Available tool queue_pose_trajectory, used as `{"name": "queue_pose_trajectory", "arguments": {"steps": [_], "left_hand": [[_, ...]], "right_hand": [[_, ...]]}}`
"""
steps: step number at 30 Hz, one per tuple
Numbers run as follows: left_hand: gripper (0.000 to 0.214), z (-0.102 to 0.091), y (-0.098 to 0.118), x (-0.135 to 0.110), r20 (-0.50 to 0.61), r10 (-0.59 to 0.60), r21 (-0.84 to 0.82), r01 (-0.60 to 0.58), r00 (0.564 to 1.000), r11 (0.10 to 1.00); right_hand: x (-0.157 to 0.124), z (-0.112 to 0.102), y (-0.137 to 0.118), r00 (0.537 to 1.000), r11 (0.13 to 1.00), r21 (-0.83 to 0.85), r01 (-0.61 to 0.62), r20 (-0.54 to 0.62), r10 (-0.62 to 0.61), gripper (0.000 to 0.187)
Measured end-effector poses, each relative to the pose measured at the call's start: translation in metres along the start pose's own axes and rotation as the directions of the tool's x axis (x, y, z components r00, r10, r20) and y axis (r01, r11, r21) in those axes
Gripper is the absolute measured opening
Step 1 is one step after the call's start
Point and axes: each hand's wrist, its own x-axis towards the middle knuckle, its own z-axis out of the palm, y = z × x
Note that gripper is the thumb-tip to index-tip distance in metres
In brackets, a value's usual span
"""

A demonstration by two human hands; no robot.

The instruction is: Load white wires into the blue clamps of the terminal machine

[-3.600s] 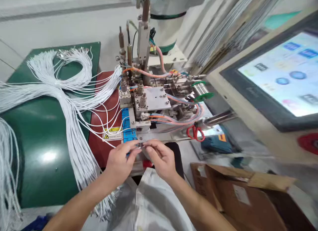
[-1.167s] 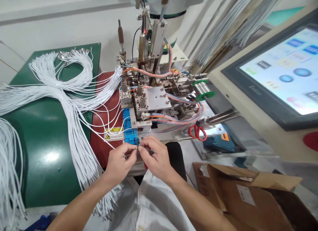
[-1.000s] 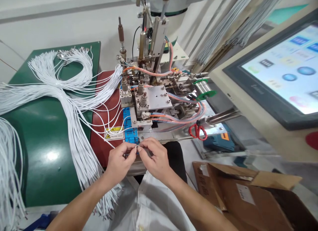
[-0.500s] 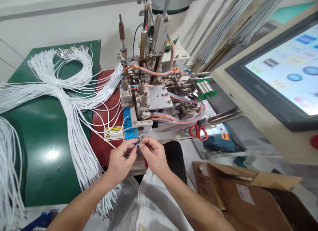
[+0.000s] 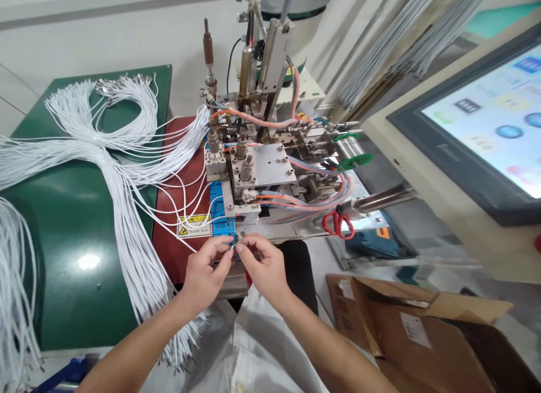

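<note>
My left hand [image 5: 208, 269] is closed in a pinch on a thin white wire [image 5: 186, 244] that runs in from the bundle on the left. Close beside it, my right hand [image 5: 265, 266] has thumb and forefinger pinched at the wire's end; the fingertips mostly hide that tip. Both hands are at the near end of a row of blue blocks [image 5: 217, 208] on the machine's edge. Several white wires reach across to these blocks. Behind them stands the metal machine [image 5: 270, 165], with cylinders and orange and clear hoses.
A large bundle of white wires [image 5: 122, 224] lies over the green table [image 5: 80, 291]. Red-handled scissors [image 5: 338, 224] hang by a metal post. A green-flanged spool [image 5: 353, 151] sits on the machine. To the right are a touchscreen [image 5: 490, 117] and an open cardboard box [image 5: 401, 325].
The fingertips have shifted slightly at the wire's end, and less of the wire shows between them. The view has moved a little; the hands stay at the blue blocks.
</note>
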Motion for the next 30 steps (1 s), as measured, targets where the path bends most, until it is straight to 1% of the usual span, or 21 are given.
{"name": "queue_pose_trajectory", "arguments": {"steps": [2,3,5,7,8,10,11,15,19,25,28,30], "left_hand": [[0.020,-0.001,0.001,0.001,0.001,0.005,0.042,-0.005,1.000,0.999],[0.022,-0.004,0.002,0.003,0.009,0.012,0.091,-0.013,1.000,0.996],[0.028,-0.011,0.005,0.006,0.044,0.034,0.247,-0.044,0.998,0.968],[0.029,-0.022,0.007,0.011,0.108,0.072,0.416,-0.111,0.992,0.903],[0.024,-0.028,0.008,0.013,0.147,0.096,0.475,-0.155,0.984,0.866],[0.016,-0.036,0.006,0.016,0.216,0.136,0.531,-0.233,0.967,0.815],[0.016,-0.039,0.005,0.018,0.235,0.147,0.539,-0.254,0.961,0.803],[0.020,-0.041,-0.004,0.020,0.222,0.170,0.547,-0.267,0.960,0.793],[0.021,-0.037,-0.008,0.021,0.200,0.171,0.586,-0.258,0.965,0.768],[0.023,-0.034,-0.006,0.023,0.186,0.158,0.672,-0.243,0.970,0.699],[0.024,-0.034,-0.005,0.024,0.196,0.159,0.678,-0.251,0.968,0.691],[0.024,-0.034,-0.006,0.024,0.200,0.167,0.676,-0.259,0.965,0.690]], "right_hand": [[-0.001,0.000,0.002,0.995,0.990,-0.101,0.093,-0.036,-0.098,0.011],[0.000,-0.001,0.003,0.987,0.977,-0.157,0.144,-0.041,-0.153,0.011],[0.003,-0.003,0.008,0.977,0.947,-0.255,0.196,-0.031,-0.210,0.012],[0.008,-0.007,0.014,0.986,0.934,-0.322,0.155,0.000,-0.164,0.013],[0.010,-0.008,0.018,0.992,0.931,-0.345,0.120,0.018,-0.121,0.013],[0.013,-0.010,0.023,0.996,0.922,-0.379,0.078,0.064,-0.058,0.014],[0.014,-0.010,0.025,0.996,0.917,-0.392,0.073,0.084,-0.043,0.014],[0.012,-0.008,0.028,0.992,0.893,-0.443,0.079,0.119,-0.029,0.015],[0.013,-0.007,0.026,0.993,0.883,-0.467,0.034,0.118,0.024,0.015],[0.020,-0.010,0.027,0.975,0.911,-0.407,-0.060,0.173,0.142,0.015],[0.023,-0.013,0.031,0.968,0.925,-0.374,-0.074,0.197,0.157,0.018],[0.025,-0.014,0.032,0.972,0.926,-0.374,-0.052,0.192,0.132,0.023]]}}
